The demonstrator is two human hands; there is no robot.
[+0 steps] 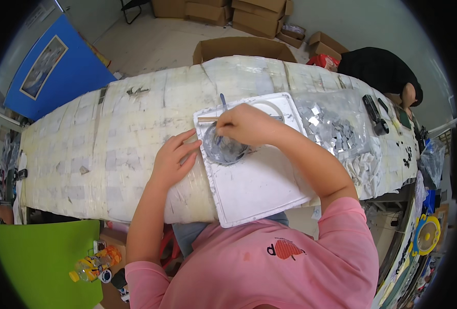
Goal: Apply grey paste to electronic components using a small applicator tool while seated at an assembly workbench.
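My right hand (246, 124) reaches over a round grey-smeared bowl (213, 153), its fingers pinched together. What they hold, if anything, is hidden. A thin wooden stick (207, 119) lies across the bowl's far side, running under the hand. Beyond it a slim blue-grey handle (223, 98) sticks up; its lower end is out of sight. The bowl stands on a white rectangular tray (259, 190), toward its far left corner. My left hand (174, 158) is just left of the bowl, fingers spread and holding nothing, with its fingertips near the tray's left edge.
Right of the tray, a clear plastic bag (336, 118) holds many small grey square pieces. Crumpled white material (362, 172) lies nearer me, and a black tool (375, 116) lies farther right. Another person (380, 72) bends at the table's far right. Cardboard boxes (249, 50) stand behind.
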